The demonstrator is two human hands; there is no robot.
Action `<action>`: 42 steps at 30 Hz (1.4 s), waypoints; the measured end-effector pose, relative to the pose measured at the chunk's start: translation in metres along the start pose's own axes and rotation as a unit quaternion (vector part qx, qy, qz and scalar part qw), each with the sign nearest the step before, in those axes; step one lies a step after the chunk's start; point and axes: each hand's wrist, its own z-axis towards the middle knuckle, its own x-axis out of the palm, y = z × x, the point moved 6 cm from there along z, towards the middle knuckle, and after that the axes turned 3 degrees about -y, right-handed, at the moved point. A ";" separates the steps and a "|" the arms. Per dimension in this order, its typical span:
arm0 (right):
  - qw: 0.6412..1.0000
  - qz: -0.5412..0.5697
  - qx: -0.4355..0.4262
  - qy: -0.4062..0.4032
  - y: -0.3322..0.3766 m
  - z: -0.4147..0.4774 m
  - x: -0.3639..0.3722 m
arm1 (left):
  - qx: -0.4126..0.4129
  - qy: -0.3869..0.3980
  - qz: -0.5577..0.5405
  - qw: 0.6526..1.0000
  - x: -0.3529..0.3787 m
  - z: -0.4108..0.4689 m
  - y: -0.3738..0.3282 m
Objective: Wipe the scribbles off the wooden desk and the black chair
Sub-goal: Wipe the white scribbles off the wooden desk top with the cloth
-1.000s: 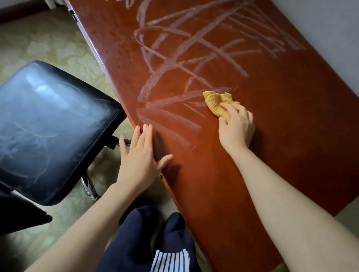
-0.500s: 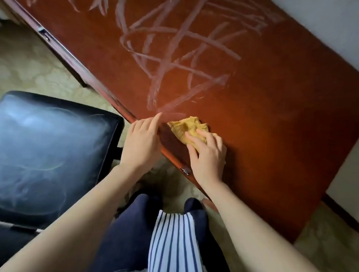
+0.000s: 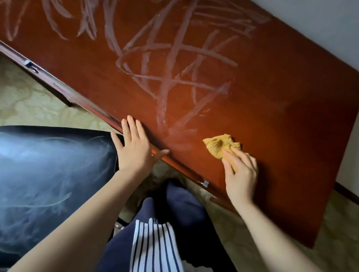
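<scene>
Looking down from the head camera, the job reads as barely begun. Pale chalky scribbles [image 3: 168, 70] cross most of the reddish wooden tabletop [image 3: 303, 128], from its far left end to past the middle, and they look bold and unbroken. Only a small smeared patch [image 3: 178, 140] near the front edge, between the two hands, suggests wiping has started there. The right end of the tabletop shows no marks, though whether it was cleaned or never drawn on cannot be told. The black chair [image 3: 43, 168], just left of the person and close to the front edge, carries faint white swirls [image 3: 29, 205] across its seat and looks untouched, so I judge that nearly all of the wood and the whole seat are left to do. The right hand [image 3: 241, 175] bears down on a crumpled yellow cloth [image 3: 218, 146], its fingers bent over the near part and grasping it, while the rest of the cloth bunches out ahead of the fingertips toward the marks. The cloth lies on the tabletop just right of the smeared patch and near the front edge. The nearest strong lines run up and to the left of it, close by. The left hand [image 3: 135, 145] is released and flat, its straight fingers resting on the front edge, thumb spread, bracing beside the chair.
</scene>
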 end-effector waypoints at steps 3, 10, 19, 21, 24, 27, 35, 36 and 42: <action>1.000 -0.008 0.024 0.004 0.011 0.050 0.014 | 0.002 0.002 0.014 1.000 0.000 0.002 -0.002; 0.989 -0.071 -0.010 0.133 0.067 0.147 0.078 | 0.029 0.038 0.087 0.995 -0.006 0.009 -0.001; 0.944 -0.063 -0.204 0.250 0.128 0.120 0.124 | 0.050 0.089 0.123 0.987 -0.013 0.007 0.007; 0.930 -0.045 -0.250 0.266 0.127 0.099 0.121 | 0.046 0.101 0.112 0.988 -0.012 0.008 0.010; 0.905 -0.006 -0.327 0.271 0.118 0.064 0.105 | 0.040 0.116 0.084 0.989 -0.014 0.007 0.010; 0.882 0.040 -0.382 0.274 0.097 0.040 0.084 | 0.031 0.125 0.059 0.990 -0.017 0.008 0.007; 0.752 0.000 -0.552 0.360 0.049 0.055 0.042 | 0.031 0.134 0.042 0.990 -0.021 0.005 0.011; 0.757 -0.009 -0.546 0.359 0.046 0.067 0.042 | 0.032 0.137 0.042 0.989 -0.021 0.005 0.011; 0.871 -0.023 -0.385 0.305 0.048 0.138 0.058 | 0.014 0.178 0.052 0.983 -0.026 0.007 0.010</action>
